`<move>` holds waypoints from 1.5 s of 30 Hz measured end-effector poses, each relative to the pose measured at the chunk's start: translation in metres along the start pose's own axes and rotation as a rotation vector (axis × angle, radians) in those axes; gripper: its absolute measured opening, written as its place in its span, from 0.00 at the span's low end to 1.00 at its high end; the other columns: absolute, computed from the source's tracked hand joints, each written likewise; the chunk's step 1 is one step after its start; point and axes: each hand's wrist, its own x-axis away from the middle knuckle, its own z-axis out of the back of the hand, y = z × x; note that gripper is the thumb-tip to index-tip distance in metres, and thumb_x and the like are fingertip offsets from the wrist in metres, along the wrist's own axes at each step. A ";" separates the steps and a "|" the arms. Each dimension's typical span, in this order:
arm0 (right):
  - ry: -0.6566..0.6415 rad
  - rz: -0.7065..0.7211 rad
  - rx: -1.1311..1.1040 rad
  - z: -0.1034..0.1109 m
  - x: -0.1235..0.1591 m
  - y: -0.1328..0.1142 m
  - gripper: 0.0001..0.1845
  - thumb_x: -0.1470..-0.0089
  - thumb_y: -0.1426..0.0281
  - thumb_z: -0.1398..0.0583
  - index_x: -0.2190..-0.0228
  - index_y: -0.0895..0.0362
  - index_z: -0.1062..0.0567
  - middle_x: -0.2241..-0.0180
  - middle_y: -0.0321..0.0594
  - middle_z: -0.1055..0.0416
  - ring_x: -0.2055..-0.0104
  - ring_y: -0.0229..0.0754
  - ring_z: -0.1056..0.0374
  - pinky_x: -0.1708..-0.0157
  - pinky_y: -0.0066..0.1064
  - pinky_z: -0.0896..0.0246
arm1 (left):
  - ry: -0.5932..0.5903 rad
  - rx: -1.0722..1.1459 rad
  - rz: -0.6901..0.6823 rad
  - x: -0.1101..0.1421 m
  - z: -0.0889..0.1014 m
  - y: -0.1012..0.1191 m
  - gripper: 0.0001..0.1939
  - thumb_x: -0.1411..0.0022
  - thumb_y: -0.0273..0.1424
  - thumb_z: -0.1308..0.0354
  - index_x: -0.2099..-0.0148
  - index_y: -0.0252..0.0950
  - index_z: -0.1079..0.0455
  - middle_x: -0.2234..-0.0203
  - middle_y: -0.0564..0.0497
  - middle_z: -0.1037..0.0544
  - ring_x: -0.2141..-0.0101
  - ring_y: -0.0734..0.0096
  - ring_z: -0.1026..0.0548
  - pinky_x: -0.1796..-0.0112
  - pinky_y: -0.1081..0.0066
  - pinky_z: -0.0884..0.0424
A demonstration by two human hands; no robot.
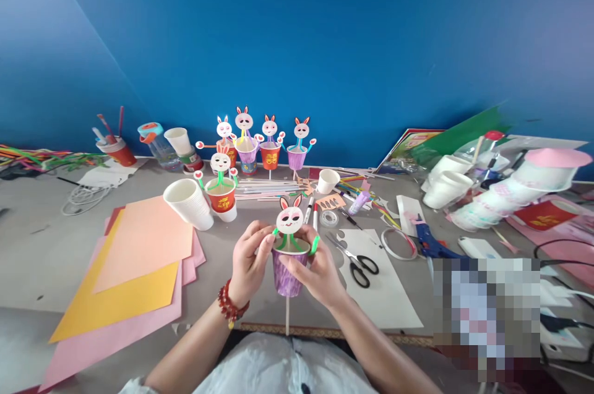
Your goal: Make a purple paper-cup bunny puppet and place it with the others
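Grey counter [28, 273] meets blue wall [278, 41]. Right hand [321, 271] holds a purple paper cup [286, 279] upright; left hand [251, 253] pinches its fuzzy green arm [276, 231].

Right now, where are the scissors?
In the head view, the scissors lie right of centre, their black handles on the white paper, just to the right of the right hand.

You have a blue wall [297, 41] across the frame's top, and a coiled white cable [86, 194] and clear, orange-and-blue-lidded plastic bottle [162, 149] at middle left.
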 end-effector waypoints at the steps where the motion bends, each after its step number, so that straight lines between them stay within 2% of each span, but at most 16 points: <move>1: 0.005 -0.001 -0.003 0.000 0.000 0.000 0.20 0.46 0.69 0.36 0.52 0.53 0.32 0.55 0.43 0.25 0.54 0.48 0.27 0.52 0.40 0.32 | 0.006 -0.017 -0.005 -0.001 0.000 0.000 0.11 0.30 0.27 0.49 0.56 0.37 0.24 0.69 0.50 0.30 0.68 0.71 0.31 0.67 0.72 0.34; 6: 0.007 -0.004 -0.008 -0.001 0.000 0.000 0.21 0.46 0.68 0.36 0.51 0.53 0.31 0.53 0.44 0.25 0.52 0.49 0.27 0.51 0.39 0.32 | 0.048 -0.073 0.015 -0.005 -0.003 0.002 0.08 0.31 0.27 0.46 0.57 0.37 0.25 0.69 0.51 0.30 0.69 0.73 0.31 0.69 0.74 0.34; 16: 0.012 0.027 0.001 -0.001 0.001 0.000 0.18 0.46 0.66 0.35 0.54 0.54 0.30 0.56 0.43 0.24 0.55 0.49 0.26 0.54 0.39 0.31 | 0.109 -0.006 0.088 -0.009 -0.009 0.007 0.07 0.34 0.31 0.44 0.61 0.36 0.25 0.72 0.52 0.28 0.71 0.72 0.30 0.70 0.74 0.33; 21: 0.019 0.086 0.015 0.000 0.002 0.005 0.23 0.42 0.57 0.39 0.49 0.53 0.32 0.50 0.47 0.27 0.48 0.52 0.30 0.48 0.43 0.35 | 0.149 0.116 0.183 -0.013 -0.013 0.009 0.10 0.35 0.35 0.42 0.63 0.35 0.25 0.71 0.50 0.25 0.69 0.71 0.28 0.68 0.74 0.29; 24: 0.095 0.141 -0.019 0.004 0.006 0.012 0.26 0.39 0.49 0.45 0.46 0.51 0.34 0.47 0.48 0.30 0.45 0.52 0.33 0.45 0.44 0.37 | 0.206 0.186 0.246 -0.014 -0.016 0.010 0.11 0.36 0.37 0.40 0.64 0.35 0.24 0.71 0.50 0.24 0.70 0.71 0.26 0.68 0.74 0.28; 26: 0.195 0.161 -0.037 0.008 0.010 0.016 0.25 0.38 0.50 0.45 0.47 0.51 0.33 0.49 0.48 0.30 0.48 0.51 0.31 0.49 0.43 0.34 | 0.229 0.215 0.282 -0.013 -0.016 0.009 0.12 0.37 0.38 0.39 0.64 0.34 0.24 0.72 0.50 0.23 0.71 0.71 0.25 0.69 0.74 0.27; 29: 0.324 0.163 -0.044 0.016 0.014 0.016 0.14 0.38 0.58 0.41 0.55 0.51 0.28 0.57 0.44 0.28 0.59 0.46 0.29 0.62 0.36 0.29 | 0.242 0.232 0.302 -0.012 -0.016 0.006 0.12 0.37 0.38 0.39 0.63 0.34 0.24 0.72 0.50 0.22 0.71 0.71 0.25 0.69 0.74 0.27; 31: 0.338 0.168 -0.039 0.019 0.015 0.012 0.08 0.39 0.62 0.39 0.62 0.52 0.25 0.60 0.43 0.28 0.64 0.43 0.30 0.69 0.32 0.30 | 0.236 0.237 0.291 -0.011 -0.016 0.005 0.11 0.37 0.38 0.39 0.63 0.34 0.24 0.72 0.50 0.22 0.71 0.72 0.25 0.69 0.74 0.27; 33: 0.326 0.173 -0.038 0.021 0.014 0.007 0.07 0.40 0.62 0.38 0.66 0.53 0.24 0.62 0.43 0.28 0.65 0.42 0.30 0.72 0.31 0.31 | 0.221 0.232 0.274 -0.011 -0.016 0.007 0.11 0.37 0.38 0.39 0.63 0.34 0.23 0.72 0.50 0.23 0.71 0.72 0.25 0.69 0.74 0.27; 38: 0.278 0.125 -0.013 0.025 0.004 -0.001 0.08 0.41 0.62 0.37 0.66 0.53 0.23 0.69 0.40 0.25 0.69 0.41 0.30 0.73 0.30 0.33 | 0.202 0.265 0.292 -0.011 -0.016 0.014 0.12 0.38 0.38 0.38 0.63 0.34 0.23 0.74 0.50 0.22 0.74 0.72 0.25 0.71 0.74 0.27; 42: 0.208 0.183 0.160 0.030 -0.004 -0.007 0.11 0.39 0.63 0.39 0.71 0.54 0.23 0.72 0.39 0.27 0.70 0.41 0.32 0.70 0.32 0.36 | 0.249 0.296 0.326 -0.010 -0.015 0.016 0.12 0.42 0.39 0.35 0.64 0.34 0.22 0.74 0.49 0.19 0.75 0.70 0.23 0.72 0.73 0.25; 45: 0.209 0.223 0.273 0.031 -0.007 -0.012 0.11 0.39 0.64 0.39 0.72 0.54 0.24 0.73 0.39 0.28 0.71 0.41 0.33 0.70 0.33 0.38 | 0.245 0.309 0.320 -0.009 -0.014 0.016 0.12 0.42 0.39 0.34 0.64 0.34 0.22 0.74 0.49 0.19 0.74 0.70 0.22 0.71 0.74 0.24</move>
